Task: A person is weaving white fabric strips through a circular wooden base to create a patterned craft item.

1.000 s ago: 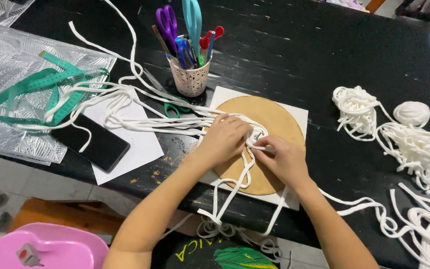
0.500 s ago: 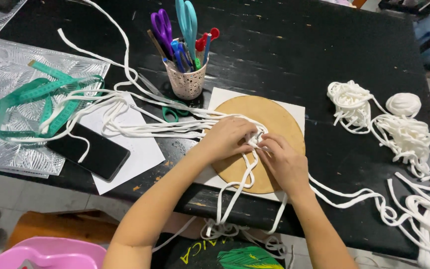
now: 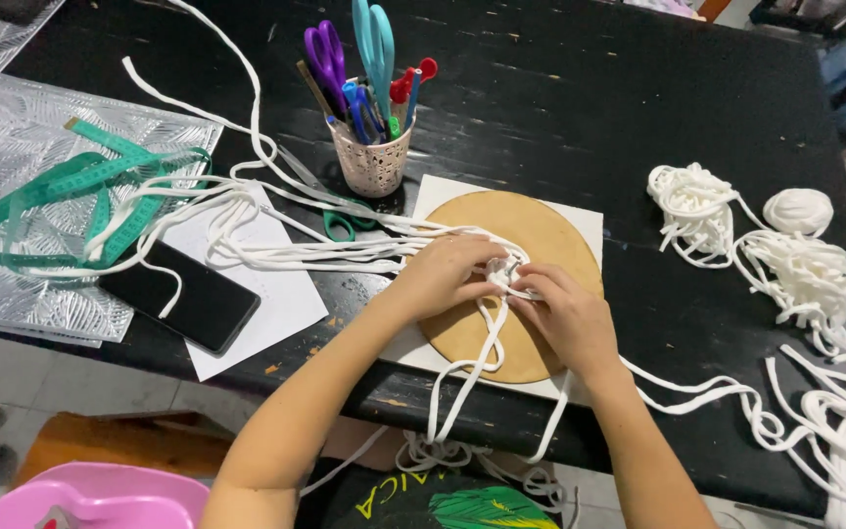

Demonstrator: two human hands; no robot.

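Observation:
My left hand (image 3: 450,274) and my right hand (image 3: 565,315) meet over a round brown board (image 3: 550,230) that lies on a white sheet (image 3: 589,217). Both pinch a small knot of white cord (image 3: 503,270) at the board's middle. From the knot, several white cord strands (image 3: 286,250) run left across the black table (image 3: 580,108). Other strands hang down over the table's near edge (image 3: 462,392), and one trails to the right (image 3: 697,397).
A patterned cup (image 3: 372,162) holds scissors and pens behind the board. Green-handled scissors (image 3: 340,220), a black phone (image 3: 180,296) on white paper, a green tape measure (image 3: 80,186) on a silver mat, and heaps of white cord (image 3: 795,255) with a small ball (image 3: 799,210) lie around.
Both hands have stayed on the knot, with small finger shifts. The view has drifted, so the table contents sit slightly higher and to the left in the picture.

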